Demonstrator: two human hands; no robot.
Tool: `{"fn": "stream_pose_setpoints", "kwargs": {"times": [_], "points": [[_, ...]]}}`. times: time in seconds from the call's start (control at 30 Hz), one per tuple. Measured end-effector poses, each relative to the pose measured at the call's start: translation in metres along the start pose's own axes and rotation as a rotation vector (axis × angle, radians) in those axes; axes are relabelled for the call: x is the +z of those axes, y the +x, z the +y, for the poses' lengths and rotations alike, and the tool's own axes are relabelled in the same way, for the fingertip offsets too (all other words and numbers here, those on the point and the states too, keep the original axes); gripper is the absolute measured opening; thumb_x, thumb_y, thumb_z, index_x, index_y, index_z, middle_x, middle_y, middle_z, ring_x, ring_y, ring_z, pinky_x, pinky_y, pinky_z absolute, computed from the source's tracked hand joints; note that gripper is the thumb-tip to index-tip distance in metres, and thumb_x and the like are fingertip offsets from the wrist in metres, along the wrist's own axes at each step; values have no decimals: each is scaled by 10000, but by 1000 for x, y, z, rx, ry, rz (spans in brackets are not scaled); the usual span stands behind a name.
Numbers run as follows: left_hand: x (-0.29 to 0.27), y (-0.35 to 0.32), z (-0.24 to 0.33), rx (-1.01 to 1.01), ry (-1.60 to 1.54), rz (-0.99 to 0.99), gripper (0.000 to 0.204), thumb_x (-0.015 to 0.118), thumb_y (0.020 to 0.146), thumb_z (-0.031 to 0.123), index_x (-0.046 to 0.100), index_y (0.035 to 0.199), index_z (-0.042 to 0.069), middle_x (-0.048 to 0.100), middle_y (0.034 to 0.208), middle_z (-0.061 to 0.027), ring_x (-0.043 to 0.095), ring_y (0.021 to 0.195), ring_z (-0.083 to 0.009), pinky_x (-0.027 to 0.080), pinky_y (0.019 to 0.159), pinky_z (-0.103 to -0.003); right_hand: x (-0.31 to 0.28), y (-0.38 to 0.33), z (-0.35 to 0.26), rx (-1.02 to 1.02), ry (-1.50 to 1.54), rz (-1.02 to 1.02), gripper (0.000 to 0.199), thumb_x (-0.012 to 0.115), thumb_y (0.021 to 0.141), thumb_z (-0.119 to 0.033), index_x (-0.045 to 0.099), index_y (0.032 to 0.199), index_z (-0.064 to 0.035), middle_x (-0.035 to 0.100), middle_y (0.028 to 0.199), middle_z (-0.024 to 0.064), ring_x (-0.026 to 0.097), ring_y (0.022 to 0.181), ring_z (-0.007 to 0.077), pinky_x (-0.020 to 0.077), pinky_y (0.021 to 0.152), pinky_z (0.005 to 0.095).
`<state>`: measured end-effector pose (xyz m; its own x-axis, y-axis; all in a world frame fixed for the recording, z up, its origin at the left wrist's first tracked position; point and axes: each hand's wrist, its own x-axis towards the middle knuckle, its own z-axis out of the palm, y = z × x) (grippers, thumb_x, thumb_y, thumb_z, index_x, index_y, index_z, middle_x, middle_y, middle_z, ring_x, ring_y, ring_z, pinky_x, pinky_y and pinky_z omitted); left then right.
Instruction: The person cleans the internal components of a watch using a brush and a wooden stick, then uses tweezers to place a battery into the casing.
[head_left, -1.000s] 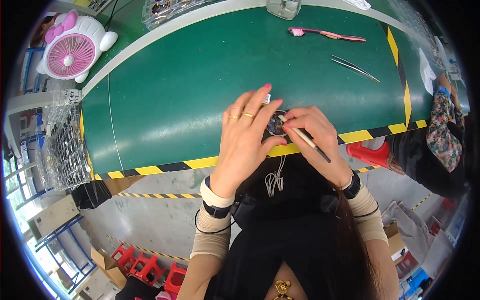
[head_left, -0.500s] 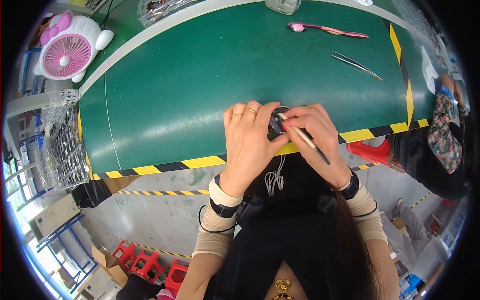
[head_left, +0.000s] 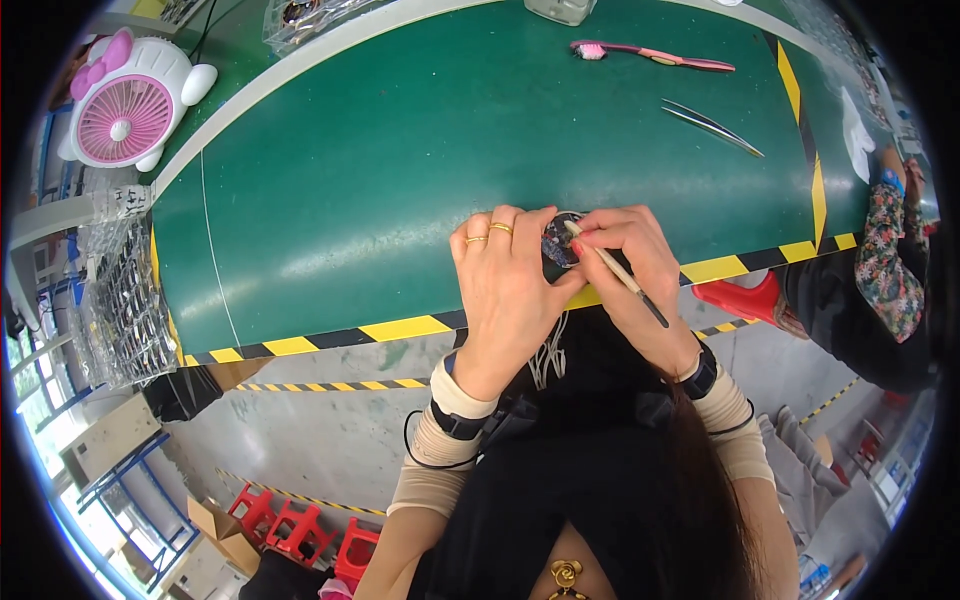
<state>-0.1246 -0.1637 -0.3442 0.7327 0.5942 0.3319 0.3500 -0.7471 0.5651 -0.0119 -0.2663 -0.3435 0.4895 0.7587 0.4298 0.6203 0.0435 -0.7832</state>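
We work at a green bench (head_left: 400, 180) edged with yellow-and-black tape, grey floor below. Our left hand (head_left: 510, 285) wraps its fingers around a small dark round part (head_left: 558, 245) at the bench's near edge; our right hand (head_left: 635, 270) pinches a thin brush (head_left: 618, 275), tip seemingly on the part. A pink fan (head_left: 130, 100), tweezers (head_left: 712, 127) and a pink toothbrush (head_left: 650, 55) lie well apart.

Green bench (head_left: 400, 170): toothbrush (head_left: 650, 55), tweezers (head_left: 712, 126).
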Motion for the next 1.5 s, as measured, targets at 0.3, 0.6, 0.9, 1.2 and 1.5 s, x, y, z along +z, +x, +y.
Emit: {"fn": "stream_pose_setpoints", "kwargs": {"times": [0.3,0.6,0.9,1.2,1.5], "points": [[2,-1,0,-5,-6,11,513,855,618,161,624,1064,54,568,973,-82,527,944,-288,381,880,-423,-2,2,0,-5,6,-5,195,730,784,81,617,907,-20,682,958,112,628,874,252,511,762,337],[3,-3,2,-29,8,1,541,856,643,185,595,1097,47,553,1018,-113,520,970,-310,375,893,-437,1,-2,0,50,-8,2,182,715,805,73,609,922,-17,677,976,111,626,890,243,510,775,321],[8,-6,7,-22,-22,76,558,864,656,162,572,1109,16,597,993,-116,553,934,-307,385,883,-440,-3,-13,0,210,127,34,149,683,860,63,606,955,-23,655,1063,111,622,928,188,507,801,297],[8,-8,6,-8,-55,60,556,855,659,140,566,1117,14,618,951,-117,569,902,-307,388,884,-436,-2,-11,-1,64,131,-11,174,680,853,82,598,969,-18,654,1051,119,629,923,199,509,809,293],[7,-7,8,-30,-58,27,548,841,658,108,565,1122,15,626,971,-113,571,887,-299,387,876,-431,2,-14,1,194,179,93,172,719,821,48,621,944,-19,675,989,116,649,856,237,522,743,319]]}}
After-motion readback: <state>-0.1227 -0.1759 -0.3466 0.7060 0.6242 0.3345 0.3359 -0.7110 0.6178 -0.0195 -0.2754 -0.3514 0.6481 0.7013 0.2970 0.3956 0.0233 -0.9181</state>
